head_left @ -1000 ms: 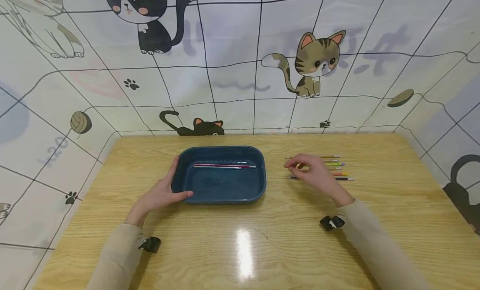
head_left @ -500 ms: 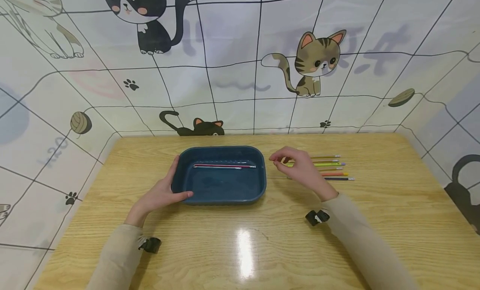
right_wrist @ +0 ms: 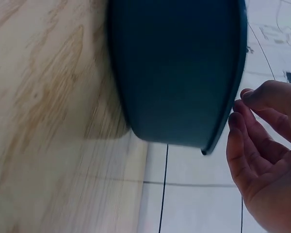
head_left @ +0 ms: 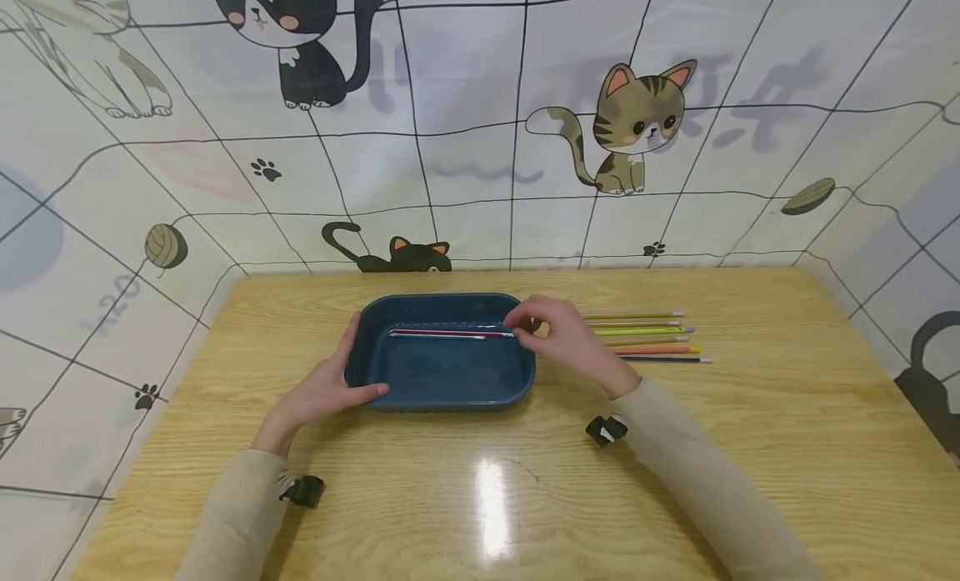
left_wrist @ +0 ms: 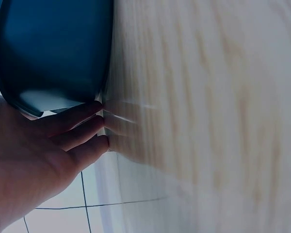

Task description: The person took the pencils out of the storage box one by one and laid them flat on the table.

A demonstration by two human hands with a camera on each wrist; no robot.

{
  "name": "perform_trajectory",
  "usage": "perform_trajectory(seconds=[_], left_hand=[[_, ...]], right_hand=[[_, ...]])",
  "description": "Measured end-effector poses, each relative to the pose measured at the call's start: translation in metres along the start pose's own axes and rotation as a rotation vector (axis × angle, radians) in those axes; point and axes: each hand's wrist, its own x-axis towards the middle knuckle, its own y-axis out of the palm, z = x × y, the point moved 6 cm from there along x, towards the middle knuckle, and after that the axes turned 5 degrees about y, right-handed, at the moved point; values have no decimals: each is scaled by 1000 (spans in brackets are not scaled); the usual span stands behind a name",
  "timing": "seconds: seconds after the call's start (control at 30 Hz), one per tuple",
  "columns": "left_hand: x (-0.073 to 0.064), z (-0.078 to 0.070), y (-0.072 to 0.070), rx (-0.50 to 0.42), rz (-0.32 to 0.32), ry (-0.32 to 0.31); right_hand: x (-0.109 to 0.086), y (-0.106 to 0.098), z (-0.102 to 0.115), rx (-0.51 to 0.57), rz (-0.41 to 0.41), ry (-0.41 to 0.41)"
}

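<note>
A dark blue rectangular tray (head_left: 450, 381) stands on the wooden table. Inside it, near the far wall, lie a red pencil and a pale one (head_left: 435, 335), close together. My left hand (head_left: 322, 385) holds the tray's left end, thumb over the near rim and fingers against the outside. In the left wrist view those fingers (left_wrist: 80, 141) reach down the tray's end to the tabletop. My right hand (head_left: 558, 335) is over the tray's right rim, its fingertips near the pencils' right ends. In the right wrist view its fingers (right_wrist: 262, 141) are loosely bent, with nothing visible between them.
Several pencils (head_left: 660, 330), yellow, lime, orange and dark among them, lie in a row on the table (head_left: 420, 489) right of the tray. A white cloth backdrop (head_left: 465, 222) with cat drawings rises behind the table and at its sides.
My right hand has moved left from above the row of pencils to the tray's right rim, uncovering more of the row. My left hand and the tray have stayed in place.
</note>
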Motion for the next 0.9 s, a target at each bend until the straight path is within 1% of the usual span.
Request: perform_trajectory(seconds=[0.23, 0.4, 0.5, 0.6, 0.73, 0.9], left_hand=[[1, 1, 0, -5, 0, 2], [1, 1, 0, -11, 1, 7], [1, 1, 0, -13, -1, 11], [1, 1, 0, -16, -1, 14], [1, 2, 0, -12, -4, 14], [1, 3, 1, -10, -5, 12]], right_hand=[[14, 20, 5, -111, 88, -23], [23, 34, 8, -147, 147, -62], [28, 40, 8, -178, 166, -57], [34, 46, 8, -200, 195, -26], [41, 54, 7, -225, 250, 37], [48, 64, 4, -285, 301, 85]])
